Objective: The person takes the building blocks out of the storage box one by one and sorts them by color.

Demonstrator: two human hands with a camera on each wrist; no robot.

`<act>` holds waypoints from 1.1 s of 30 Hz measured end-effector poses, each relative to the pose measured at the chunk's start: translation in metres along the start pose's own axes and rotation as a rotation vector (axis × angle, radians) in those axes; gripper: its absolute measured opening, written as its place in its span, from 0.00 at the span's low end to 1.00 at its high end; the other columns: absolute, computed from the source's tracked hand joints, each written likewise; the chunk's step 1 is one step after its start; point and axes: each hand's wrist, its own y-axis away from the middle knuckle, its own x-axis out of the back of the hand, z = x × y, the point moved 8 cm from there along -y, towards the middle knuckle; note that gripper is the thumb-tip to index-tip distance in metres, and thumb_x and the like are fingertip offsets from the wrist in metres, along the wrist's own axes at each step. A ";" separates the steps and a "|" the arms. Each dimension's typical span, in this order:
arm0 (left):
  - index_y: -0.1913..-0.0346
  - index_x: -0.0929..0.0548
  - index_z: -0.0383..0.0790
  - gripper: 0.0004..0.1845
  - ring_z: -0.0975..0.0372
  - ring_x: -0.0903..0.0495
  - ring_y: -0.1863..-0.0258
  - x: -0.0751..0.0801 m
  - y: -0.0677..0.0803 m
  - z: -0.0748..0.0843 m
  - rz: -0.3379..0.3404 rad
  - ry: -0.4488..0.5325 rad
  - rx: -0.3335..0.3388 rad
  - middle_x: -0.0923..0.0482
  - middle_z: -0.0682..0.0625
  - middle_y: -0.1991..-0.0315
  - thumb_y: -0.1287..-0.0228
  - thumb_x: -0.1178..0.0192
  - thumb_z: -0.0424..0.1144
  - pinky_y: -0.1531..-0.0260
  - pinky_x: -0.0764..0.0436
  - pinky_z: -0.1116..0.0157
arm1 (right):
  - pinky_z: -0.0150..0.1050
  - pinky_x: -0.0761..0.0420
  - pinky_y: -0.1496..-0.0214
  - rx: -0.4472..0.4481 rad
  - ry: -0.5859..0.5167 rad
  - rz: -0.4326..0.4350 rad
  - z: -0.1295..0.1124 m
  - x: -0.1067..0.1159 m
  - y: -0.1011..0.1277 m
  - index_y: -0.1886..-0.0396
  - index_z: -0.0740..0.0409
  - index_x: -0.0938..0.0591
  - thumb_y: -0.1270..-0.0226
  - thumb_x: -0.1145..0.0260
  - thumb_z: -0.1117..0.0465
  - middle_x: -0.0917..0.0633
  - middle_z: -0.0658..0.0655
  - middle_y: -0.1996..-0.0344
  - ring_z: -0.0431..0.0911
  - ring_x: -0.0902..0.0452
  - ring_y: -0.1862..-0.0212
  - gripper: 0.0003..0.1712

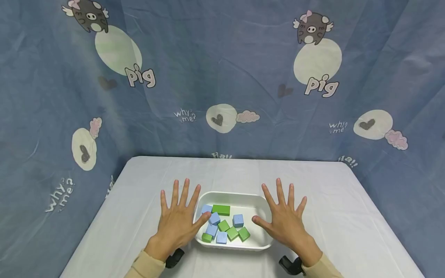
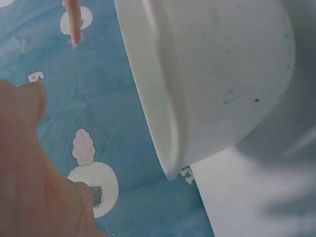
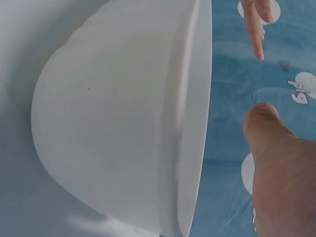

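Both hands hover with fingers spread and straight, holding nothing. My left hand (image 1: 179, 222) is at the left end of a white plastic tray (image 1: 259, 239), its thumb over the rim in the head view. At the tray's right end is my right hand (image 1: 286, 220), its thumb pointing inward over the tray. Inside lie several light blue cubes (image 1: 238, 220) and several green blocks (image 1: 244, 234), mostly in the left and middle. One longer green block (image 1: 221, 210) lies near the back wall. The wrist views show the tray's outer wall (image 2: 232, 74) beside the left thumb and the right thumb (image 3: 266, 128).
The tray stands on a table with a white cloth (image 1: 167, 168). A blue patterned curtain (image 1: 222, 77) hangs behind the table and along its sides. Black wrist straps (image 1: 291, 265) sit at both cuffs.
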 end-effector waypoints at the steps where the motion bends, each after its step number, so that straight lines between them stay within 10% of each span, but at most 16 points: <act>1: 0.18 0.46 0.48 0.48 0.44 0.74 0.21 0.001 0.000 0.001 -0.003 0.003 -0.003 0.62 0.39 0.18 0.31 0.54 0.74 0.32 0.73 0.34 | 0.82 0.69 0.39 0.002 -0.002 -0.001 0.000 0.000 0.000 0.17 0.38 0.45 0.42 0.36 0.22 0.59 0.64 0.18 0.74 0.73 0.23 0.59; 18: 0.17 0.53 0.44 0.47 0.45 0.76 0.21 0.001 0.004 0.018 -0.049 0.127 -0.076 0.70 0.41 0.18 0.26 0.51 0.67 0.30 0.68 0.36 | 0.74 0.50 0.31 0.113 -0.121 0.143 -0.003 0.019 0.001 0.17 0.52 0.47 0.42 0.24 0.37 0.53 0.70 0.20 0.74 0.61 0.23 0.63; 33: 0.17 0.61 0.38 0.62 0.50 0.64 0.20 -0.018 0.008 0.000 -0.027 0.574 -0.035 0.65 0.46 0.17 0.39 0.34 0.65 0.27 0.51 0.43 | 0.60 0.35 0.30 0.319 -0.374 0.189 -0.022 0.019 -0.005 0.18 0.59 0.47 0.44 0.19 0.47 0.46 0.62 0.20 0.61 0.45 0.23 0.64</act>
